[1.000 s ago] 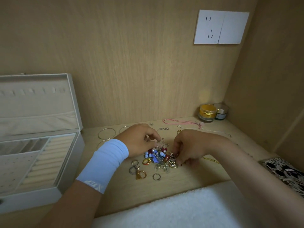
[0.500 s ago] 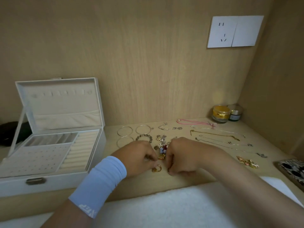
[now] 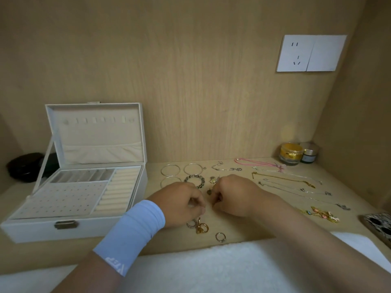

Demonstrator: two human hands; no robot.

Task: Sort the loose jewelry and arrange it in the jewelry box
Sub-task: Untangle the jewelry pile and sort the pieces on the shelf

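Note:
The white jewelry box (image 3: 63, 229) stands open at the left, its ring rolls and earring panel bare. My left hand (image 3: 182, 205), with a blue wrist sleeve, and my right hand (image 3: 230, 195) meet over the small jewelry pile, which they mostly hide. Both have curled fingers pinching small pieces; a small charm (image 3: 209, 192) shows at the right hand's fingertips. Loose rings (image 3: 198, 226) and a silver ring (image 3: 220, 236) lie just in front. Thin bangles (image 3: 170, 170) and a beaded bracelet (image 3: 194, 179) lie behind the hands.
Necklaces are laid out at the right: a pink cord (image 3: 258, 162), a gold chain (image 3: 281, 178), silver chains (image 3: 296, 190), a colourful charm chain (image 3: 323, 214). Two jars (image 3: 291, 153) stand in the back corner. A white fluffy cloth (image 3: 201, 267) covers the front edge. A patterned case (image 3: 378, 225) lies far right.
My head has pulled back, so the whole box and the necklaces show. Both hands have closed in together over the bead and charm pile, which they now cover.

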